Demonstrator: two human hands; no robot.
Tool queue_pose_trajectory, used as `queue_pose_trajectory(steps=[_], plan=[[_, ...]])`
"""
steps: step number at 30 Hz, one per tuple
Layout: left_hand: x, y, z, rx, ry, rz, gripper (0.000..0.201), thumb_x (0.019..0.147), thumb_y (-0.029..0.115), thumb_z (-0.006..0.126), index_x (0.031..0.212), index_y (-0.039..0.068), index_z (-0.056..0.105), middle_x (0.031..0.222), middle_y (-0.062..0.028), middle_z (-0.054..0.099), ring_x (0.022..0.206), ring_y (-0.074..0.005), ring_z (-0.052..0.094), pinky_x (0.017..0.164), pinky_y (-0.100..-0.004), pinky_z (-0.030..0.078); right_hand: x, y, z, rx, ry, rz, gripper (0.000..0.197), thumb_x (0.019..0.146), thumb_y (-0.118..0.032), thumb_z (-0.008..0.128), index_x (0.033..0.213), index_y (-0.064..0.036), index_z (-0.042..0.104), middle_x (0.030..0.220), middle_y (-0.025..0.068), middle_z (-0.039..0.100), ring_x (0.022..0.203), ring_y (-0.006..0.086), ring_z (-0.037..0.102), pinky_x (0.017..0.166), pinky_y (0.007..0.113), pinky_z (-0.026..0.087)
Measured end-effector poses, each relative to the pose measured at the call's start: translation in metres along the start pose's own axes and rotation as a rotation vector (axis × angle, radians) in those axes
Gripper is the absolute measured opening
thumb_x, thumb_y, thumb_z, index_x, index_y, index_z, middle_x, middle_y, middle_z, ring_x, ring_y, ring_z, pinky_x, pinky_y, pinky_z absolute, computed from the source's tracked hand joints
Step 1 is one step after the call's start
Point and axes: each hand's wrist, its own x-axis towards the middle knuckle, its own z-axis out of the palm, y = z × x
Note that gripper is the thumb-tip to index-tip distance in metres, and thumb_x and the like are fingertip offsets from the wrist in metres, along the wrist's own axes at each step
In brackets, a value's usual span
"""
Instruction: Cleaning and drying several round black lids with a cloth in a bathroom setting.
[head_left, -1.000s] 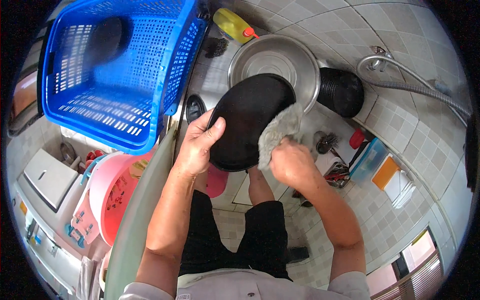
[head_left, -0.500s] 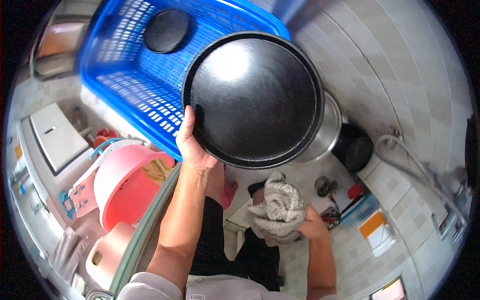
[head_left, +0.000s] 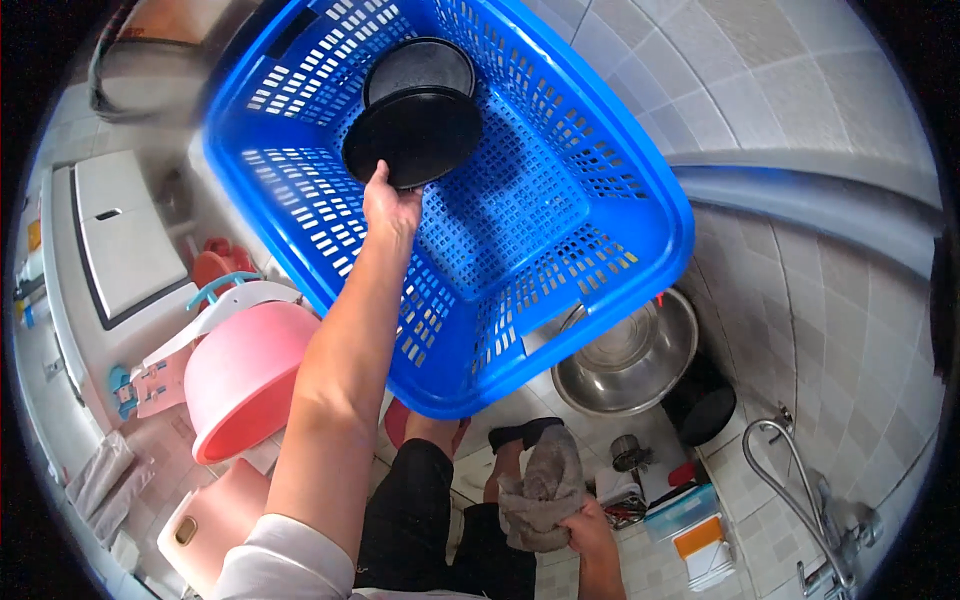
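Note:
My left hand [head_left: 392,208] reaches into a large blue plastic basket [head_left: 530,215] and grips the near edge of a shallow round black pan [head_left: 415,135], thumb on top. The pan tilts over the basket's far left part and partly covers another round black pan [head_left: 425,66] that lies there. Whether the held pan touches the one behind it, I cannot tell. Lower down, by my legs, my right hand [head_left: 588,525] is closed on a crumpled grey towel [head_left: 542,488].
Beyond the basket's right corner stands a steel basin [head_left: 625,370], with a black bucket [head_left: 700,405] beside it. A pink tub [head_left: 245,370] leans at left, above a pale pink stool [head_left: 220,525]. A shower hose [head_left: 790,470] hangs on the tiled wall at right.
My left hand has carried the pan away from me, down into the basket beside the other pan. The view has shifted, showing more of the basket. My right hand still holds the towel, lower.

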Motion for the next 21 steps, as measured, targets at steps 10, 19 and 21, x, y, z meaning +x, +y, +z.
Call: queue_pose_trajectory(steps=[10, 19, 21], plan=[[0.077, -0.013, 0.015, -0.055, 0.025, 0.008, 0.04, 0.103, 0.025, 0.04, 0.134, 0.0, 0.044, 0.136, -0.0172, 0.05, 0.121, -0.0353, 0.053, 0.1, -0.0524, 0.047, 0.016, 0.008, -0.013, 0.034, 0.101, 0.085, 0.045, 0.071, 0.006, 0.064, 0.116, 0.0024, 0.06, 0.108, 0.0126, 0.067, 0.095, 0.0246, 0.066, 0.082, 0.039, 0.053], [0.075, -0.013, 0.035, 0.339, -0.011, -0.07, 0.051, 0.095, 0.033, 0.043, 0.137, 0.006, 0.042, 0.141, -0.0153, 0.046, 0.13, -0.0367, 0.043, 0.108, -0.0619, 0.025, 0.015, 0.001, -0.008, 0.173, 0.077, -0.034, 0.043, 0.071, 0.004, 0.062, 0.114, 0.0042, 0.06, 0.108, 0.0123, 0.067, 0.097, 0.0252, 0.065, 0.084, 0.04, 0.052], [0.091, -0.003, 0.033, 0.338, -0.025, -0.048, 0.053, 0.09, 0.033, 0.049, 0.137, 0.008, 0.043, 0.141, -0.0128, 0.047, 0.129, -0.0353, 0.043, 0.109, -0.0613, 0.02, 0.017, 0.019, -0.02, 0.179, 0.049, -0.05, 0.042, 0.071, 0.003, 0.063, 0.113, 0.0042, 0.061, 0.108, 0.0118, 0.067, 0.095, 0.0252, 0.065, 0.084, 0.04, 0.052]])
